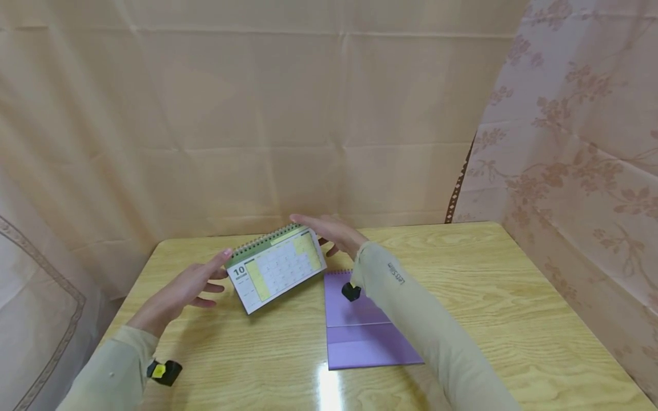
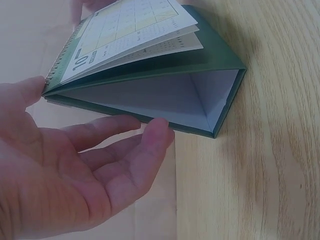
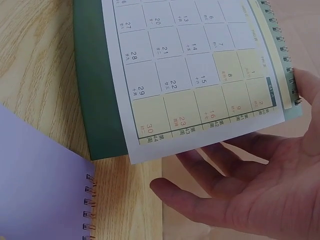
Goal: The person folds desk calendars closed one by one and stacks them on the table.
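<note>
A green desk calendar (image 1: pixel 285 265) with a spiral-bound top edge stands tent-shaped, turned at an angle, its page showing a large 10. My left hand (image 1: pixel 190 288) holds its left top corner, thumb at the spiral and the other fingers by the back panel. At the opposite corner, my right hand (image 1: pixel 334 233) holds the spiral's end, with its fingers behind the calendar. The left wrist view shows the hollow triangular side of the green stand (image 2: pixel 215 55) and a few loose page corners. Whether the base touches the table cannot be told.
A purple spiral-bound pad or stand (image 1: pixel 354 348) lies on the wooden table (image 1: pixel 514 319), partly under my right forearm. Beige curtains (image 1: pixel 308 114) hang behind the table, and a flowered cloth (image 1: pixel 581 142) hangs on the right.
</note>
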Motion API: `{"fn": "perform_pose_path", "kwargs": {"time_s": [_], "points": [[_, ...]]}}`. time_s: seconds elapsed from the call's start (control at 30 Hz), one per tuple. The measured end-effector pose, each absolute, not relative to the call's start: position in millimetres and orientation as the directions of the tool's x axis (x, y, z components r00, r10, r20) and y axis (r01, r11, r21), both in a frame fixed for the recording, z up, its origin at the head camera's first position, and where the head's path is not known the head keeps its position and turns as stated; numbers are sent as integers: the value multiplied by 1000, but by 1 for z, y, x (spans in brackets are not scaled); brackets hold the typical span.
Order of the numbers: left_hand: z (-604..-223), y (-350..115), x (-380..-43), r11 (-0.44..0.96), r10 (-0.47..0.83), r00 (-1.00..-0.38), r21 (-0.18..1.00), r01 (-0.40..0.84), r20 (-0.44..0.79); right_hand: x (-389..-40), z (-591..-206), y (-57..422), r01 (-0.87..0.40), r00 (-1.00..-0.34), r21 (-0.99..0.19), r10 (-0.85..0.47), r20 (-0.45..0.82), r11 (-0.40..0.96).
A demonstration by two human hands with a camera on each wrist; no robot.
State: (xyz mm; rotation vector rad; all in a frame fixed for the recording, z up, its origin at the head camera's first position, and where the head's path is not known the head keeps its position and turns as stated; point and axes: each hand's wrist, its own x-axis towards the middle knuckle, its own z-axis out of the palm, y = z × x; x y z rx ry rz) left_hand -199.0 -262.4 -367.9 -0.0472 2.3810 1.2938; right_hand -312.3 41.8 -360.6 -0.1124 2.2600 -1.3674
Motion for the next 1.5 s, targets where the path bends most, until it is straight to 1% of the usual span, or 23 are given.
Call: {"fn": "perform_pose_path", "kwargs": {"time_s": [0.37,0.73,1.33,1.5], "points": [[-364,-263,-197,561,180,-906,796,-226,-384,-316,-360,40,192,-864,-853,-328,-382,485],[-365,-261,-199,568,176,-904,790,-230,-390,-318,-360,46,184,-847,-863,-370,-382,471],[-366,-258,-196,561,162,-907,792,-240,-389,-316,-360,48,181,-847,-848,-360,-392,498],[-367,-258,-196,558,144,-913,793,-244,-382,-316,-358,48,196,-845,-855,-360,-395,480]]}}
